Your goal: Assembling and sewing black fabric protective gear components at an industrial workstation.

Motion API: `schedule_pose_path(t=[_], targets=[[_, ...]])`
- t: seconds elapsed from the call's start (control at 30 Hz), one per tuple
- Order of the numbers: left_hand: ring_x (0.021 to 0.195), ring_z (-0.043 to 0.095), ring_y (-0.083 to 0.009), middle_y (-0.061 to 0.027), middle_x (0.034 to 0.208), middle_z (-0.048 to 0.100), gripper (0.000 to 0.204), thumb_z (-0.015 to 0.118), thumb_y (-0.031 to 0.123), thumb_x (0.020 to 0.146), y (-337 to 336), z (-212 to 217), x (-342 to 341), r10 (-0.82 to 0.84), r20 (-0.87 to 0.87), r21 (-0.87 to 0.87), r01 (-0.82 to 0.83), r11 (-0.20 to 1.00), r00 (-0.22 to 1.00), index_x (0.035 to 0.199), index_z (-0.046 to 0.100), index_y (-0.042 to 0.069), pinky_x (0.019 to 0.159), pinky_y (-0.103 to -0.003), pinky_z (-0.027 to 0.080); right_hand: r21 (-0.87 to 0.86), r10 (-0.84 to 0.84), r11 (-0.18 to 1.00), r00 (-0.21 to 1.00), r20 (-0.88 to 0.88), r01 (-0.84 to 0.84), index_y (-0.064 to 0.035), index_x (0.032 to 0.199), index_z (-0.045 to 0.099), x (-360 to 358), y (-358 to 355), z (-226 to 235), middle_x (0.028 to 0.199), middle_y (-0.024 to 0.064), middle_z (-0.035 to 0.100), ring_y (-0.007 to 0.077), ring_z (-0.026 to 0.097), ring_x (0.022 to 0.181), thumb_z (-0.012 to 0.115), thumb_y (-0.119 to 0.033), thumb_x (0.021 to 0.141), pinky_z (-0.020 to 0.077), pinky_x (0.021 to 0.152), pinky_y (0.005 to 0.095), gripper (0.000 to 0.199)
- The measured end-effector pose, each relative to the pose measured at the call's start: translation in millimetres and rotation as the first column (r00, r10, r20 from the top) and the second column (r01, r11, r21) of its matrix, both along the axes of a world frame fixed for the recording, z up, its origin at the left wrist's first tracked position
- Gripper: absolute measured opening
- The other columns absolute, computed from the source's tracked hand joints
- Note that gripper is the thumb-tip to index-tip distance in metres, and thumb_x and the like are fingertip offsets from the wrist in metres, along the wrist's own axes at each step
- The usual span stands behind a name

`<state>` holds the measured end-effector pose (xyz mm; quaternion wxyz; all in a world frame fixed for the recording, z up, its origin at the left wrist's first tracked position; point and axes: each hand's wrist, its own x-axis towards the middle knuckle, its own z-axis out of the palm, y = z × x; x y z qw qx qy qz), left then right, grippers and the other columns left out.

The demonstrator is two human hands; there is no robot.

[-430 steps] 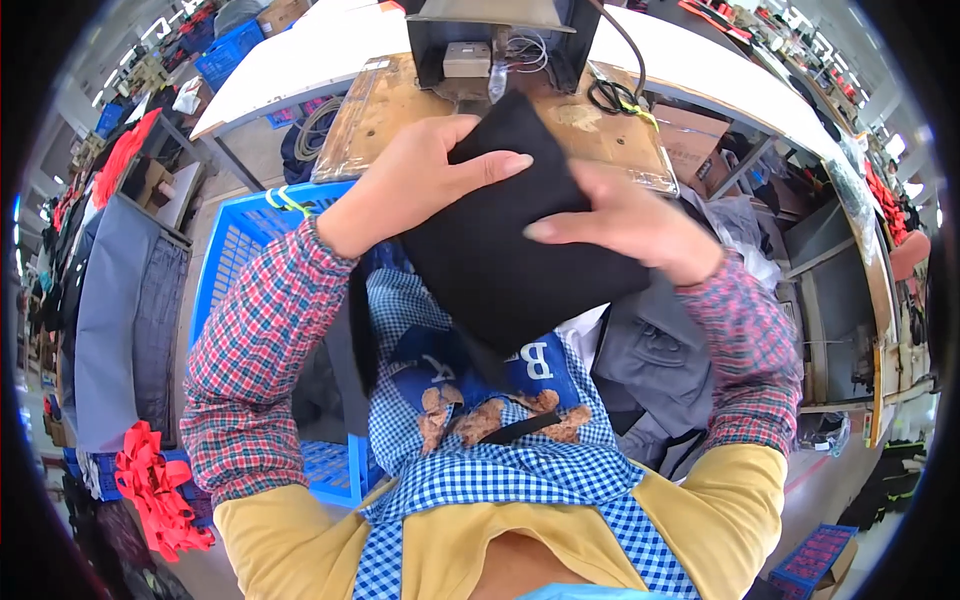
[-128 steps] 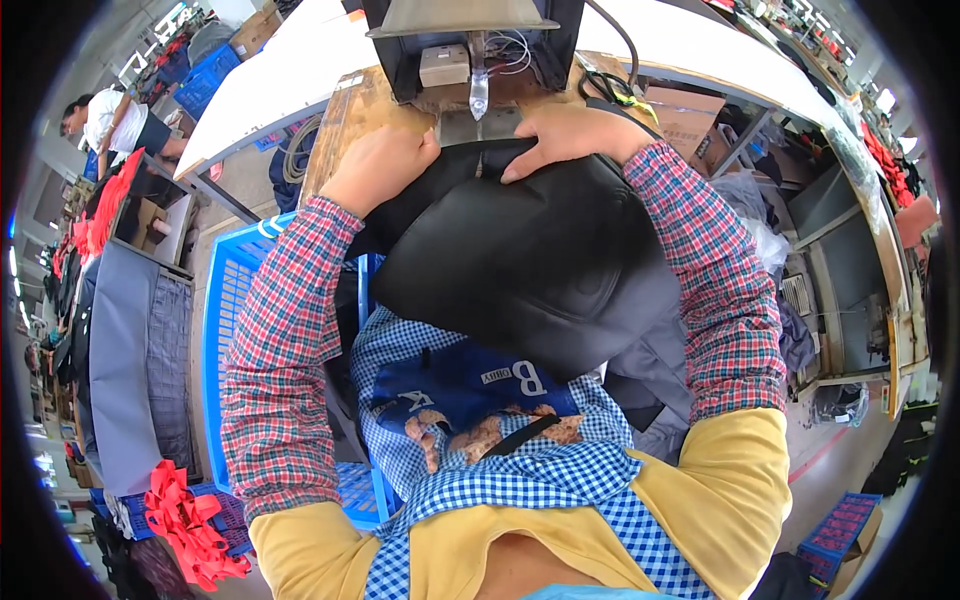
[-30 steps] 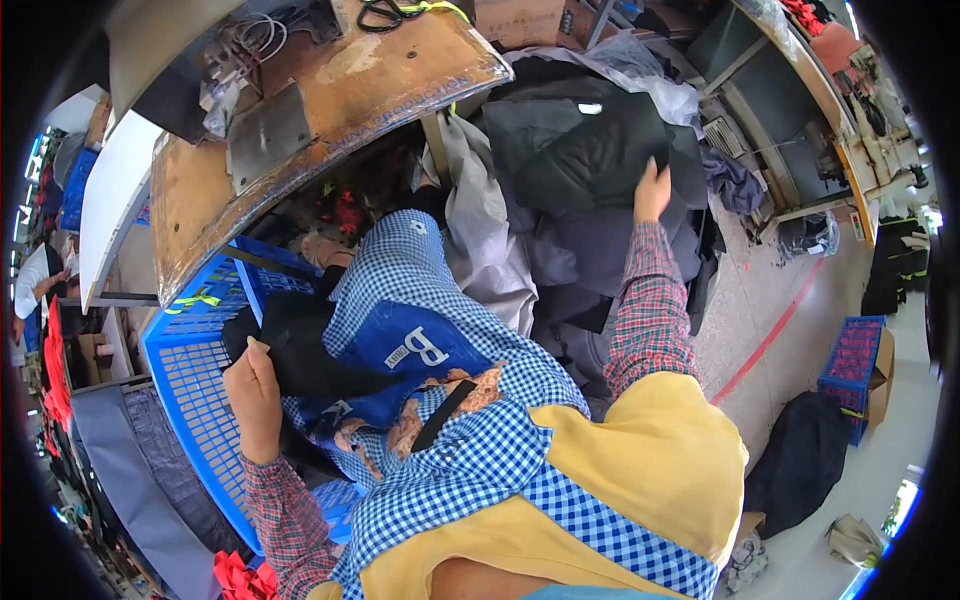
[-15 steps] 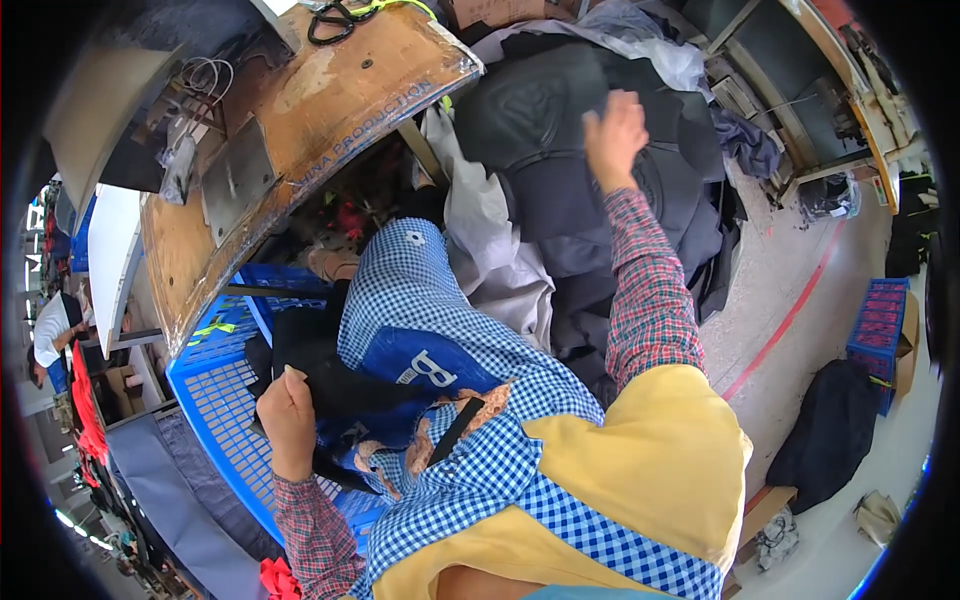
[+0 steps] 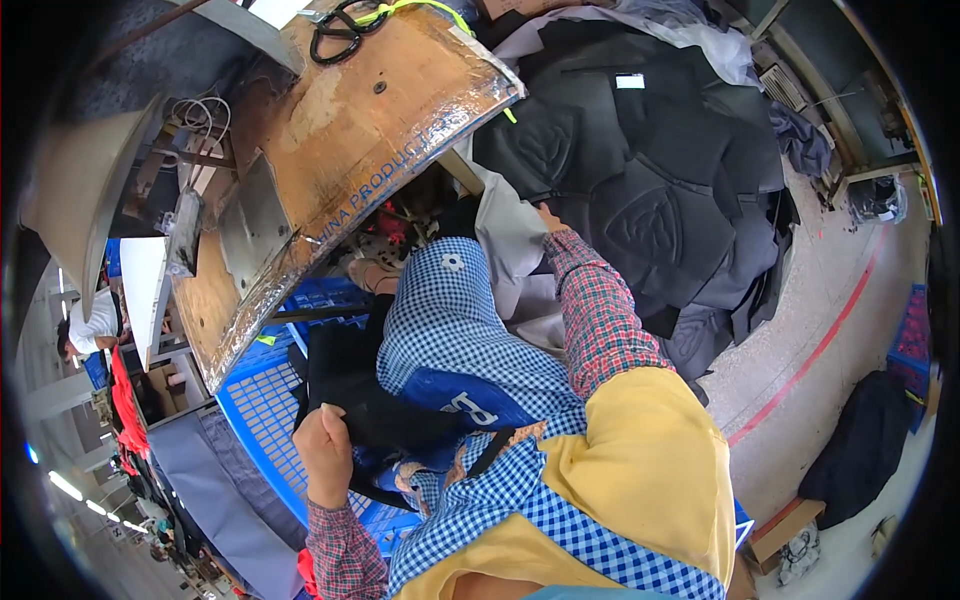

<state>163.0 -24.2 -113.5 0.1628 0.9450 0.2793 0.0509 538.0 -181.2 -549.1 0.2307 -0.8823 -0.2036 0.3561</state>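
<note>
A black piece of fabric (image 5: 375,400) lies over my lap and the blue crate beside me. My left hand (image 5: 325,450) is closed on its edge, thumb on top. Ahead, a wide pile of dark grey moulded panels (image 5: 650,225) with raised patterns spreads over pale grey sheeting (image 5: 510,225). My right hand (image 5: 548,218) is at the near left edge of the pile, against the pale sheeting. Only the back of that hand shows; its fingers are hidden. A blue checked apron (image 5: 440,310) covers my legs.
A worn wooden table (image 5: 370,130) with a taped edge stands at front left, black-handled scissors (image 5: 338,42) on it. The blue plastic crate (image 5: 260,410) sits below. At right are a dark cloth bundle (image 5: 865,450) and a red floor line (image 5: 805,375). Another person (image 5: 95,320) is far left.
My right hand has come down and left from above the pile to its near left edge by the pale sheeting. My left hand keeps its hold on the black fabric. The view has shifted.
</note>
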Motion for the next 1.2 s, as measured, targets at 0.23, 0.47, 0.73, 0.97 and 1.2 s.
schedule_pose_path(t=[0.23, 0.47, 0.73, 0.97, 1.2], targets=[[0.059, 0.058, -0.0317, -0.0185, 0.068, 0.060, 0.033, 0.044, 0.017, 0.100, 2, 1, -15, 0.118, 0.118, 0.003, -0.119, 0.993, 0.986, 0.081, 0.063, -0.004, 0.055, -0.039, 0.043, 0.224, -0.152, 0.973, 0.880, 0.449, 0.054, -0.0005, 0.111, 0.064, 2, -39, 135, 0.111, 0.0196, 0.065, 0.0389, 0.064, 0.100, 0.056, -0.019, 0.089, 0.0528, 0.085, 0.0442, 0.030], [0.058, 0.057, -0.0339, -0.0157, 0.064, 0.057, 0.026, 0.054, 0.016, 0.095, -21, 5, 11, 0.035, 0.396, 0.056, -0.062, 0.996, 0.918, 0.073, 0.059, 0.002, 0.052, -0.041, 0.043, 0.779, 0.607, 0.345, 0.757, 0.240, -0.524, 0.0029, 0.144, 0.035, -141, -45, 375, 0.142, 0.0255, 0.045, 0.0357, 0.044, 0.133, 0.081, -0.038, 0.077, 0.0327, 0.112, 0.0391, 0.091], [0.091, 0.061, -0.0318, -0.0109, 0.095, 0.065, 0.037, 0.072, 0.033, 0.083, -46, 54, -15, -0.168, 0.532, 0.121, 0.121, 0.985, 0.830, 0.107, 0.063, 0.008, 0.083, -0.042, 0.046, 0.647, 0.462, 0.386, 0.745, 0.482, -0.658, -0.0049, 0.113, 0.066, -190, -28, 490, 0.100, 0.0168, 0.069, 0.0345, 0.068, 0.088, 0.075, -0.006, 0.077, 0.0543, 0.075, 0.0374, 0.038], [0.064, 0.060, -0.0281, -0.0160, 0.071, 0.060, 0.032, 0.070, 0.032, 0.087, -45, 76, -47, -0.128, 0.200, -0.459, 0.208, 0.864, 0.971, 0.092, 0.064, 0.001, 0.062, -0.038, 0.046, 0.424, 0.102, 0.578, 0.576, 0.811, -0.698, -0.0010, 0.111, 0.066, -132, -112, 612, 0.101, 0.0120, 0.071, 0.0202, 0.067, 0.089, 0.073, -0.002, 0.076, 0.0513, 0.081, 0.0311, 0.035], [0.060, 0.057, -0.0353, -0.0209, 0.067, 0.056, 0.042, 0.067, 0.036, 0.089, -59, 109, 12, -0.324, 0.555, -0.219, 0.510, 0.832, 0.766, 0.080, 0.060, -0.004, 0.058, -0.040, 0.045, 0.328, -0.172, 0.840, 0.361, 0.916, -0.432, -0.0001, 0.137, 0.048, -114, -114, 643, 0.132, 0.0161, 0.058, 0.0250, 0.056, 0.121, 0.070, -0.009, 0.087, 0.0401, 0.104, 0.0343, 0.055]])
